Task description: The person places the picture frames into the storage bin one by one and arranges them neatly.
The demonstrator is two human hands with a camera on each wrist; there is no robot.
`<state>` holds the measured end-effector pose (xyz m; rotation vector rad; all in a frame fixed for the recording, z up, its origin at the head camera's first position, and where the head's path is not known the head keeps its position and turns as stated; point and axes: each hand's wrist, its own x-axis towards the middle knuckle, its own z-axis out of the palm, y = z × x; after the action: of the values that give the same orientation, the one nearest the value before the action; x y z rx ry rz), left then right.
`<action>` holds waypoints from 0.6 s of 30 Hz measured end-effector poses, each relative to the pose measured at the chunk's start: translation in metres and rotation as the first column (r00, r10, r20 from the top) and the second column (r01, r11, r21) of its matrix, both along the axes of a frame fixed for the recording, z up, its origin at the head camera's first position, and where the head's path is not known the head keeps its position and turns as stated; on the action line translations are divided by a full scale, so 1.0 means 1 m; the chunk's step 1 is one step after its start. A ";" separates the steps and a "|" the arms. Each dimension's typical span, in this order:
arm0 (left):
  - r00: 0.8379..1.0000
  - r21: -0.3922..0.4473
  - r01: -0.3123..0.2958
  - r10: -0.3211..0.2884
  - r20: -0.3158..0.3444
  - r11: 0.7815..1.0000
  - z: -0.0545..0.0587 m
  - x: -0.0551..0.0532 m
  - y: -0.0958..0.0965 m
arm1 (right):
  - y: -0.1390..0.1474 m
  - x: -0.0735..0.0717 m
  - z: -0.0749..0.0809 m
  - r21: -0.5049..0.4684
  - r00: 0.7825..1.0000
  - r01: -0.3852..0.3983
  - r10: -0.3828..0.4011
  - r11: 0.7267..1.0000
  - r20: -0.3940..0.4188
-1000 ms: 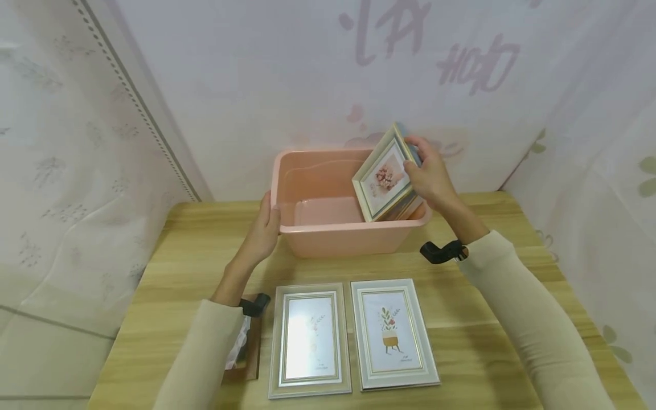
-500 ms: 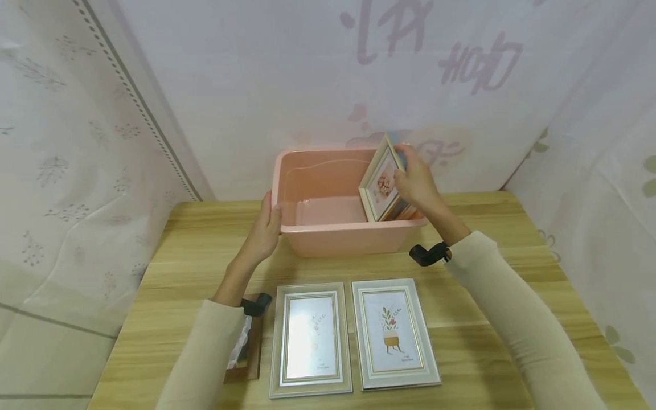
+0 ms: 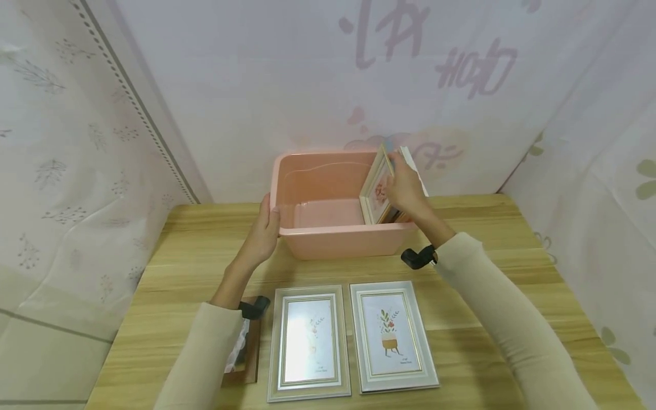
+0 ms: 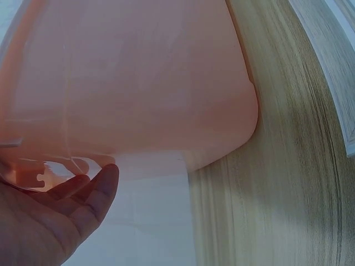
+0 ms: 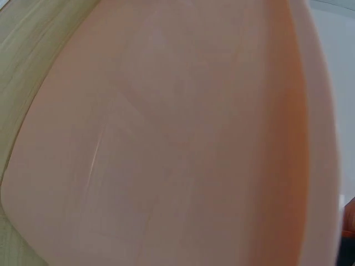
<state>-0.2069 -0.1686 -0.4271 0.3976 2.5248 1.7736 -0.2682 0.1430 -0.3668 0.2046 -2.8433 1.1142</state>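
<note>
A pink plastic bin stands at the back of the wooden table. My left hand grips its left end by the rim; in the left wrist view, fingers curl at the handle opening. My right hand reaches into the bin's right end. It pinches a cream picture frame with a reddish flower print, which leans tilted inside the bin. Behind that hand, the white edge of another frame sticks up above the rim. More frame edges show beneath, largely hidden by the hand.
Two pale picture frames lie flat in front of the bin: one with glare on its glass, one with a potted plant print. A brown frame lies partly under the left forearm. A printed cloth hangs behind the table.
My right hand has moved left and down, lowering the flower-print frame further into the bin and tilting it more upright. A white frame edge now shows behind it. The left hand stays put.
</note>
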 end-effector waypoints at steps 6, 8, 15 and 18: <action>1.000 0.042 0.016 -0.016 0.010 0.999 -0.002 -0.002 0.002 | -0.001 -0.001 -0.006 0.032 1.000 0.002 -0.003 0.999 0.009; 1.000 0.058 0.018 -0.019 0.013 0.998 -0.001 -0.003 0.004 | -0.001 -0.002 -0.007 0.041 1.000 0.000 0.000 0.999 0.002; 1.000 0.048 0.003 -0.003 0.010 0.999 0.001 -0.003 0.004 | -0.003 -0.001 -0.006 0.165 0.995 -0.055 0.068 0.985 -0.072; 1.000 0.025 -0.009 0.009 0.019 1.000 0.001 -0.002 0.002 | -0.005 0.001 -0.007 0.261 0.994 -0.072 0.092 0.963 -0.064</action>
<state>-0.2091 -0.1668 -0.4264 0.3689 2.4984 1.8045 -0.2669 0.1383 -0.3739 0.3762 -2.9268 0.7246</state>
